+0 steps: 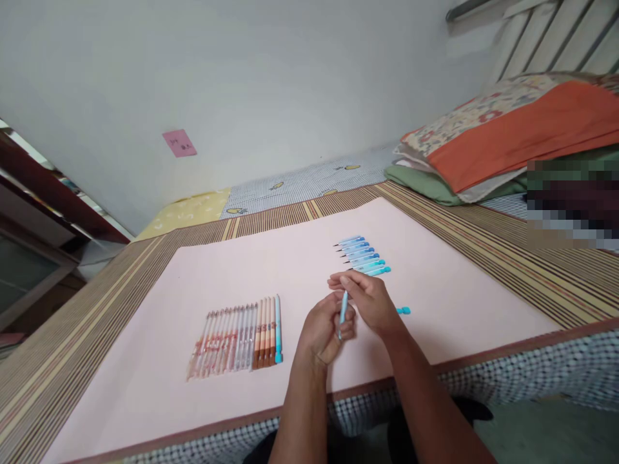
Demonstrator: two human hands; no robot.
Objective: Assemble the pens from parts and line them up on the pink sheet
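Over the pink sheet my left hand (322, 328) is closed around a slim light-blue pen (343, 308), held nearly upright. Close above the pen's upper end is my right hand (370, 298), its thumb and fingers pressed together in a pinch. Whatever may be between those fingers is hidden. Just beyond my hands lies a slanted row of blue pens (360, 252) with dark pointed tips to the left. The turquoise end of another pen (403, 310) shows beside my right wrist, the rest covered by the hand.
Left of my hands lie clear-barrelled pens (220, 341), several brown-and-peach pens (264, 335) and one turquoise pen (278, 328), side by side. The pink sheet (145, 386) covers a striped mat (111, 283). Folded bedding (522, 138) is piled at the right, by the wall.
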